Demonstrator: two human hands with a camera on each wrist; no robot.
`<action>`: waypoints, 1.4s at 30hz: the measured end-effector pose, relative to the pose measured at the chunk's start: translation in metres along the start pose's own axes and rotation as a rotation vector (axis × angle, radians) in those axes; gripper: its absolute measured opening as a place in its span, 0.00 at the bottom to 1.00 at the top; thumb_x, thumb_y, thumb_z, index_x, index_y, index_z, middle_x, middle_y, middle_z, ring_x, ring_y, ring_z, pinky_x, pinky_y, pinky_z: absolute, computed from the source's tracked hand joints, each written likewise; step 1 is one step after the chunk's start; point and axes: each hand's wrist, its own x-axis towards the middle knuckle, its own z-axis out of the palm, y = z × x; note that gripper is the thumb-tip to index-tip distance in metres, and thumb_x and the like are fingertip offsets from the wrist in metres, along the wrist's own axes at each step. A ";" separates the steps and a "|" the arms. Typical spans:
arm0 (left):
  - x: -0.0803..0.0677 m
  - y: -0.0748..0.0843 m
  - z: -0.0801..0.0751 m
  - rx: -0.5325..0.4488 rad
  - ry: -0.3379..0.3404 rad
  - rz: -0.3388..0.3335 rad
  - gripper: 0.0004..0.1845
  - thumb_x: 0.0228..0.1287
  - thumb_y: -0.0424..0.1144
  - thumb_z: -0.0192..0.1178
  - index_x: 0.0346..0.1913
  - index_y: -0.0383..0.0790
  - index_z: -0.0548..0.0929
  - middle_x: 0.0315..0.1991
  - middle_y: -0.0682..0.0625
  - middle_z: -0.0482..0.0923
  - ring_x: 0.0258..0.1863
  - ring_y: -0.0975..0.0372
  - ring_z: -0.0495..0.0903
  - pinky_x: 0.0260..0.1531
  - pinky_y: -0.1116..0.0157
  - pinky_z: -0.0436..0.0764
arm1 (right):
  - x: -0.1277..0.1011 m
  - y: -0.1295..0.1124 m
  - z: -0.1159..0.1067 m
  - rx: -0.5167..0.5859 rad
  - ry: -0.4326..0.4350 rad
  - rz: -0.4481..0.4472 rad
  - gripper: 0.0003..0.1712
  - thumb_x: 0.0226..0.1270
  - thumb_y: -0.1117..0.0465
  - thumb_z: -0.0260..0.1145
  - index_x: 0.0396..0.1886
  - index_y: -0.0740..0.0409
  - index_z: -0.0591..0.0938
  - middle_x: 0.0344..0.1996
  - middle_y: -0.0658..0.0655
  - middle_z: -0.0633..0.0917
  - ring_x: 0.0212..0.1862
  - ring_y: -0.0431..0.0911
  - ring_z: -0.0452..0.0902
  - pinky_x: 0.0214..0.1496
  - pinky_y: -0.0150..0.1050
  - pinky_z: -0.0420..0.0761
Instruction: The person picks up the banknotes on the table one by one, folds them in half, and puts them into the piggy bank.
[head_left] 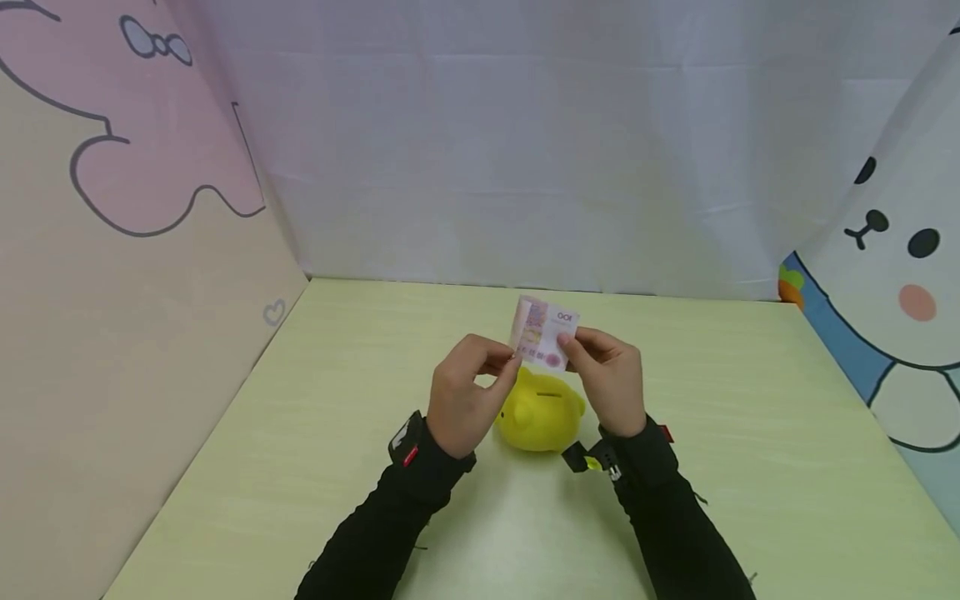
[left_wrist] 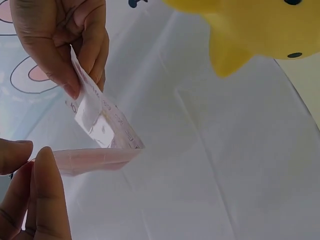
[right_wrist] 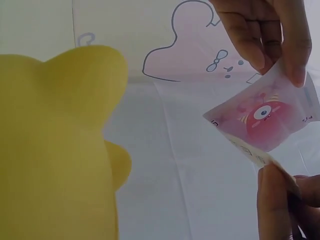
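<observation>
A pink and white play banknote (head_left: 546, 333) marked 100 is held up between both hands, bent along a fold. My left hand (head_left: 468, 392) pinches one end of it between thumb and fingers. The other end is gripped by my right hand (head_left: 611, 375), its thumb flat on the printed face. In the right wrist view a cartoon one-eyed figure shows on the banknote (right_wrist: 265, 120). Just below the note, a yellow piggy bank (head_left: 540, 421) stands on the table between the wrists, with a dark slot (head_left: 549, 394) in its top.
The pale yellow-green table (head_left: 750, 467) extends around the piggy bank. A white cloth backdrop (head_left: 480, 167) hangs along its far edge. Cartoon-printed panels stand at the left (head_left: 150, 333) and right (head_left: 892, 275). Black bands with small devices wrap both wrists.
</observation>
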 end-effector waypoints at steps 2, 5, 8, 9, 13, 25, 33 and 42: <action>0.000 0.000 0.001 -0.001 -0.003 0.008 0.05 0.58 0.28 0.68 0.36 0.33 0.83 0.32 0.44 0.80 0.30 0.60 0.82 0.35 0.70 0.85 | 0.000 0.000 0.000 0.009 -0.003 0.008 0.16 0.68 0.60 0.67 0.47 0.67 0.86 0.34 0.48 0.88 0.30 0.39 0.83 0.38 0.30 0.85; -0.001 0.002 0.003 -0.001 0.000 0.020 0.06 0.57 0.28 0.69 0.37 0.33 0.85 0.32 0.44 0.81 0.31 0.59 0.82 0.35 0.70 0.85 | -0.001 -0.001 0.001 0.012 -0.005 0.004 0.15 0.68 0.60 0.67 0.47 0.67 0.86 0.32 0.43 0.87 0.29 0.39 0.82 0.37 0.30 0.85; -0.003 0.003 0.005 0.002 -0.003 0.038 0.07 0.57 0.27 0.69 0.39 0.32 0.86 0.33 0.43 0.82 0.31 0.59 0.82 0.36 0.70 0.85 | -0.002 -0.002 0.002 -0.003 0.000 -0.007 0.15 0.69 0.60 0.66 0.47 0.67 0.86 0.34 0.54 0.89 0.28 0.38 0.82 0.37 0.29 0.85; -0.003 0.004 0.005 0.003 -0.008 0.042 0.07 0.57 0.27 0.69 0.39 0.32 0.86 0.33 0.43 0.82 0.32 0.59 0.82 0.36 0.70 0.85 | -0.002 -0.002 0.002 -0.008 0.001 -0.010 0.15 0.69 0.60 0.65 0.47 0.68 0.86 0.35 0.59 0.88 0.28 0.38 0.81 0.37 0.29 0.84; -0.005 0.006 0.009 0.020 -0.042 0.054 0.08 0.58 0.26 0.68 0.41 0.32 0.86 0.35 0.43 0.82 0.33 0.59 0.81 0.37 0.72 0.84 | -0.002 -0.004 0.003 -0.019 -0.012 -0.014 0.16 0.70 0.60 0.64 0.49 0.68 0.85 0.41 0.71 0.86 0.29 0.36 0.82 0.37 0.28 0.84; -0.008 0.007 0.019 0.089 -0.070 0.112 0.11 0.52 0.29 0.73 0.41 0.34 0.89 0.36 0.46 0.83 0.34 0.60 0.80 0.37 0.73 0.83 | -0.005 -0.006 0.004 0.079 -0.123 0.034 0.18 0.74 0.61 0.58 0.54 0.71 0.82 0.34 0.36 0.86 0.33 0.35 0.84 0.41 0.31 0.85; -0.011 0.009 0.022 0.157 -0.087 0.122 0.09 0.54 0.30 0.72 0.40 0.35 0.89 0.34 0.47 0.82 0.32 0.61 0.79 0.35 0.73 0.82 | -0.007 -0.008 0.005 0.114 -0.167 0.062 0.20 0.77 0.59 0.55 0.55 0.72 0.80 0.35 0.39 0.87 0.35 0.36 0.86 0.42 0.33 0.85; -0.012 0.009 0.023 0.221 -0.092 0.137 0.10 0.55 0.31 0.72 0.41 0.35 0.89 0.34 0.48 0.82 0.33 0.61 0.79 0.37 0.72 0.83 | -0.007 -0.007 0.006 0.132 -0.173 0.090 0.22 0.78 0.56 0.53 0.54 0.72 0.80 0.36 0.41 0.87 0.36 0.37 0.86 0.42 0.33 0.86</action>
